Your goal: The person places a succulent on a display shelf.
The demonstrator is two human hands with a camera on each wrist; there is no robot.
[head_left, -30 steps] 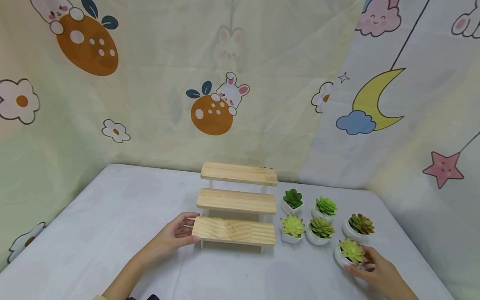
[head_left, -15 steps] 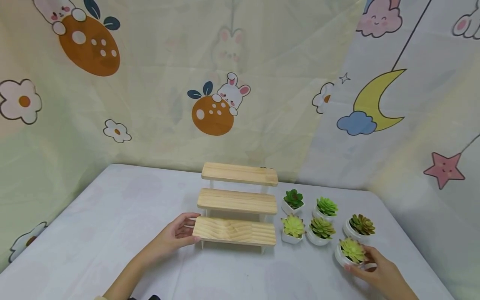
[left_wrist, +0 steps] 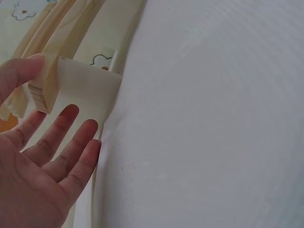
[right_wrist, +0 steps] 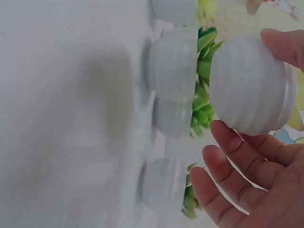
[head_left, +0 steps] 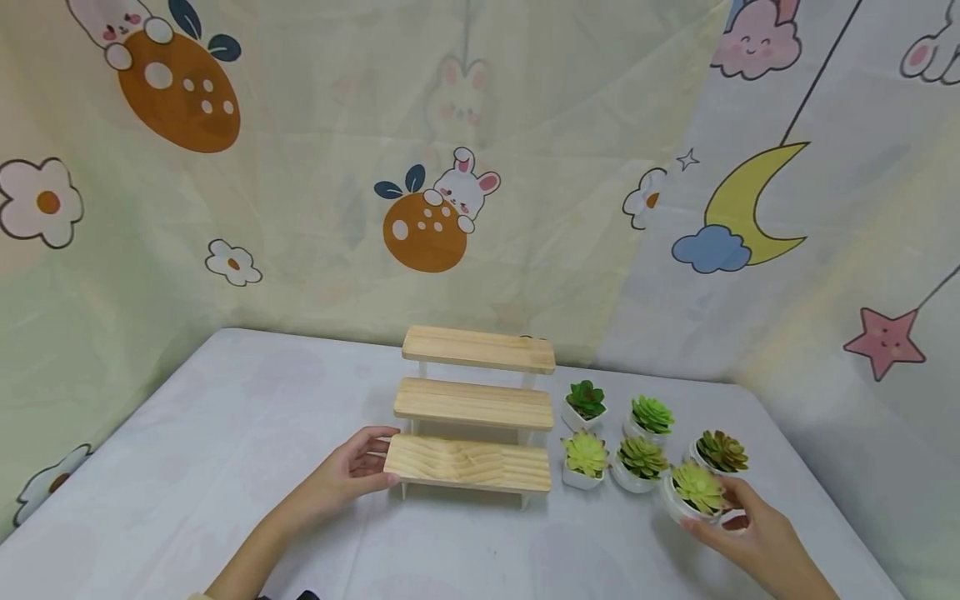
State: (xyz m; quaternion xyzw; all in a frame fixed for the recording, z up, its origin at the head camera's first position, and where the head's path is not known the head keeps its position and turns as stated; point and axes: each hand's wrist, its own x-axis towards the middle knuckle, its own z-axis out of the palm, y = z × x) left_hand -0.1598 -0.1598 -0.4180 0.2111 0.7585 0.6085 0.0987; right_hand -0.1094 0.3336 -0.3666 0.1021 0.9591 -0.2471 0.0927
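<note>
My right hand pinches a yellow-green succulent by its round white pot. The right wrist view has this pot up off the tablecloth, between thumb and fingers. In the middle of the table stands a three-step wooden display stand on white supports. My left hand holds the left end of its lowest board, thumb on one side and forefinger on the other. The left wrist view shows the other fingers spread loosely beside the white support.
Right of the stand sit several other potted succulents: a dark green one, a bright green one, a pale one, an olive one and a reddish one. A patterned cloth hangs behind the table.
My right hand has raised the yellow-green succulent off the table and brought it slightly left, toward the olive one. The left hand and the display stand stay put.
</note>
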